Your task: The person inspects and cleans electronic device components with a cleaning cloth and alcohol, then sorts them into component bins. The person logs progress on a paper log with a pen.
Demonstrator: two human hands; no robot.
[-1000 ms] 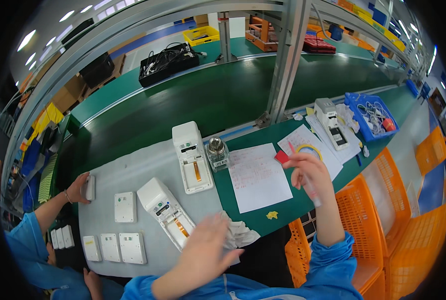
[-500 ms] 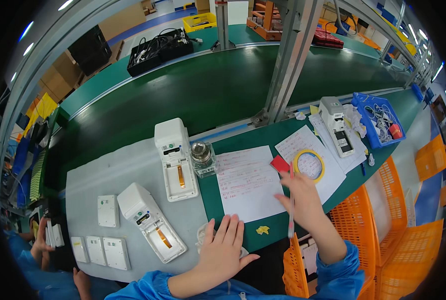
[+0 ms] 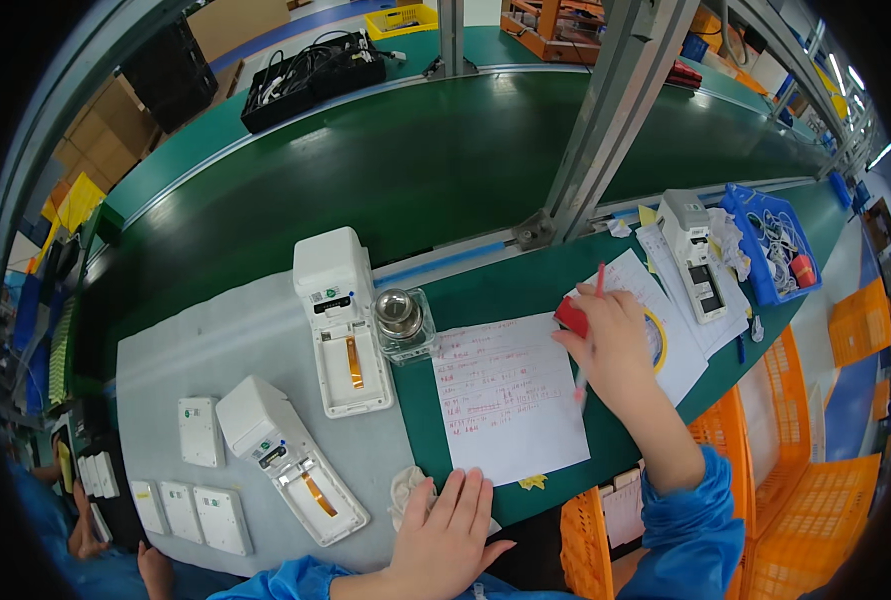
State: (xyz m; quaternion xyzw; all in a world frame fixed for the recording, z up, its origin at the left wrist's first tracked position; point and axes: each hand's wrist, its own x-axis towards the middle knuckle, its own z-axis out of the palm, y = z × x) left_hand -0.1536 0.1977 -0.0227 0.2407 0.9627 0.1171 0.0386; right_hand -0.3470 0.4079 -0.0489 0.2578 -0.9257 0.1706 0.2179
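My left hand (image 3: 444,535) lies flat at the table's near edge, fingers spread, its fingertips on the lower edge of a handwritten sheet of paper (image 3: 506,400). A crumpled white cloth (image 3: 404,490) sticks out beside it. My right hand (image 3: 614,345) is closed around a slim pen (image 3: 601,275), which slants across the palm. Its fingers also touch a small red piece (image 3: 572,317) at the sheet's upper right corner; whether they grip it is hidden. A roll of yellow tape (image 3: 660,340) is partly covered by this hand.
Two opened white devices (image 3: 341,330) (image 3: 291,460) and several white covers (image 3: 201,430) lie on a grey mat. A glass jar with metal lid (image 3: 401,315) stands between mat and paper. Another device (image 3: 691,255) and a blue cable bin (image 3: 781,245) are right. A co-worker's hand (image 3: 86,525) shows far left.
My right hand has moved up and right and closed its fingers onto the red piece, the pen still in it. The sheet has shifted slightly toward me under my left hand.
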